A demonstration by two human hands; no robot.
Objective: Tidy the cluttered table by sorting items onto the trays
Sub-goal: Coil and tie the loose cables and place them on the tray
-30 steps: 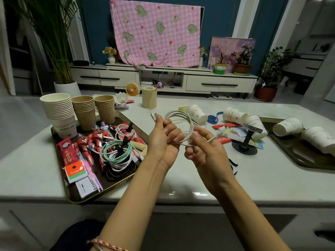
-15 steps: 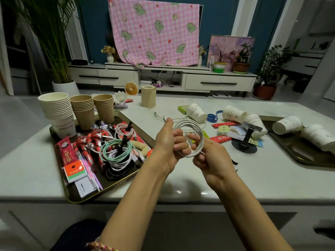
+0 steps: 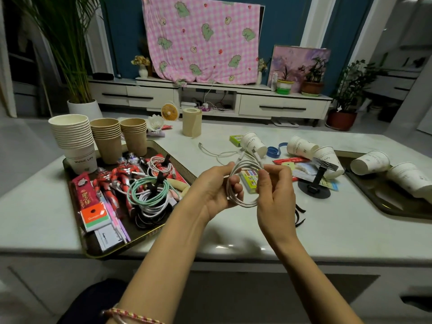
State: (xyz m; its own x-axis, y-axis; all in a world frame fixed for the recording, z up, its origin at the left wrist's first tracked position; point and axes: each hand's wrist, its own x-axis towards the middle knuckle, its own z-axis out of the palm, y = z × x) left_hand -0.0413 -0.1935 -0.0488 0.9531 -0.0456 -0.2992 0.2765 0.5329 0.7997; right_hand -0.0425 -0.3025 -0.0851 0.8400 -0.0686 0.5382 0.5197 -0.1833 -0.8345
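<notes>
Both hands hold a coiled white cable (image 3: 243, 202) above the table's front middle. My left hand (image 3: 216, 190) grips the coil's left side; my right hand (image 3: 275, 190) pinches its right side near the plug ends. A second white cable (image 3: 217, 154) lies loose on the table behind. The left tray (image 3: 93, 251) carries coiled cables (image 3: 149, 192), red toy figures (image 3: 114, 181), packets and stacked paper cups (image 3: 72, 139). The right tray (image 3: 378, 202) holds two tipped white cups (image 3: 370, 162).
Loose on the table between the trays: tipped white cups (image 3: 254, 143), a blue tape (image 3: 274, 150), a black phone stand (image 3: 315, 183), red sachets, small boxes, black straps (image 3: 299, 213), a paper roll (image 3: 192, 122). A TV cabinet stands behind.
The hands have lowered toward me with the cable. The trailing end has been wound in, so the coil is tighter and both hands close on it.
</notes>
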